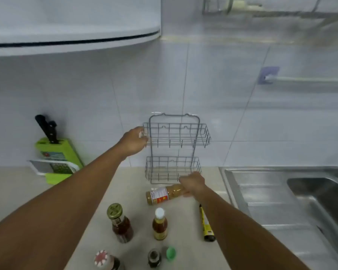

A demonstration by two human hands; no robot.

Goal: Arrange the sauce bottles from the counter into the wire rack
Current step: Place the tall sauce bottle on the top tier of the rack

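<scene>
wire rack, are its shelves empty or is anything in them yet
Empty: both tiers of the wire rack show only bare wire. The bottles are on the counter.

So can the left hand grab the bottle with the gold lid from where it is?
Probably yes, but not right now. The left hand is up at the wire rack; the gold-lidded bottle stands uncovered beside that arm, so pulling back should reach it.

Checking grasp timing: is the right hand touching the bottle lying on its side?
Touching. The head view shows the right hand wrapped over the neck end of the lying bottle, no gap visible.
</scene>
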